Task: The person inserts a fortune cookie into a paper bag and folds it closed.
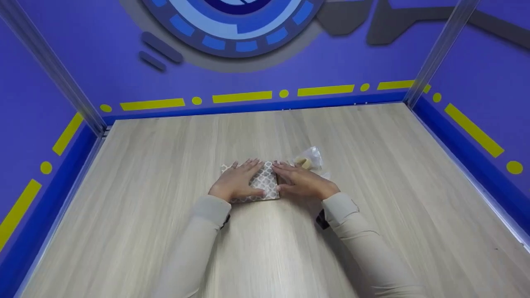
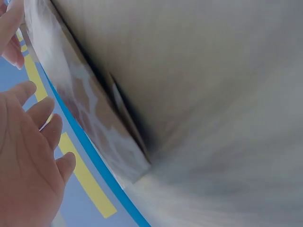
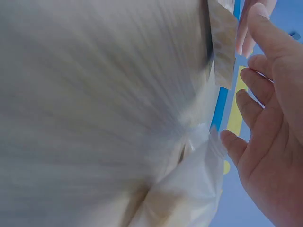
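Observation:
A flat cardboard piece [image 1: 267, 184] with a grey and white lattice print lies on the wooden table, its brown edge showing in the left wrist view. Across its left part my left hand [image 1: 240, 180] spreads, fingers extended and thumb apart. My right hand [image 1: 304, 182] is at the right edge, fingers straight and pointing toward the left hand; whether it touches the cardboard I cannot tell. Beyond the right hand is a clear plastic bag [image 1: 315, 156] with a pale tan curved item [image 1: 304, 162] in it; the hand partly hides the bag.
The wooden table [image 1: 165, 165] ends at purple walls [image 1: 103, 54] with yellow and blue stripes behind and on both sides. Metal posts [image 1: 441, 51] stand at the back corners.

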A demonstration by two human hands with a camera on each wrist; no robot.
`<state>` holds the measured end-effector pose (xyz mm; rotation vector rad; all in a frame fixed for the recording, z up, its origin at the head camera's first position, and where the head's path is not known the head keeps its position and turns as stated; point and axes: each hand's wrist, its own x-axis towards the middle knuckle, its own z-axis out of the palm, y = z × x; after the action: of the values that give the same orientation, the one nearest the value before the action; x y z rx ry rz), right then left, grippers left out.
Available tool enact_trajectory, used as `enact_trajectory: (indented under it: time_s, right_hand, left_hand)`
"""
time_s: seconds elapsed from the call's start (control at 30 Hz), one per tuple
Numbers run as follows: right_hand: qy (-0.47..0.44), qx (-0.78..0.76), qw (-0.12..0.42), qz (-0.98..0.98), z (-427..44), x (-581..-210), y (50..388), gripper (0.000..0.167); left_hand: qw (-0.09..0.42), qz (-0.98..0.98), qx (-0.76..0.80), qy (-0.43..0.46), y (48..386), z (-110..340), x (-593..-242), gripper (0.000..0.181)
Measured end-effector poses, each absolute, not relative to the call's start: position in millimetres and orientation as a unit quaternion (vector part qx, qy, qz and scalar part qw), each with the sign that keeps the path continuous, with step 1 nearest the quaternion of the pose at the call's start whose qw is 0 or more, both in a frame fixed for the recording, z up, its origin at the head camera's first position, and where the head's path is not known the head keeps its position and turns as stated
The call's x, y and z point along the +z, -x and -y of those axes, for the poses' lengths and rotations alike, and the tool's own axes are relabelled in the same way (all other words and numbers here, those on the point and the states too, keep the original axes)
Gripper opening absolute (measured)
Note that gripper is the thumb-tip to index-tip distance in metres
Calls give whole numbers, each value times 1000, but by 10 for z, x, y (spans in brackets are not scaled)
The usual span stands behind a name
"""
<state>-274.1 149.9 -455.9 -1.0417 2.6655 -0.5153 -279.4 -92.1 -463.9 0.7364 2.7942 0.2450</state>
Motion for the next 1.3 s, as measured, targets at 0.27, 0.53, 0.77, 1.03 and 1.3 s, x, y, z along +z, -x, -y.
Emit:
enact_trajectory:
  time_s: [0.27,0.53,0.77,1.03,1.3]
  right_hand:
    - [355,-167,122,-912,-1476,-4582,2749,64]
    - [351,-152,122,-916,-1493,-4608,2742,68]
    - [358,-134,121,-916,-1494,-4636,2730,63]
    - [367,-114,127,-914,-1492,-4647,2754,63]
    - [346,-111,165,-917,-1460,-4608,2781,67]
  left_hand:
    - [127,-955,73,-259,2786,864,-4634,91]
    - [130,-955,69,-256,2784,858,-4646,87]
    - [136,-953,80,-260,2769,866,-4649,88]
    - [144,-951,92,-257,2757,868,-4659,87]
    - [166,-948,130,-238,2758,859,-4670,89]
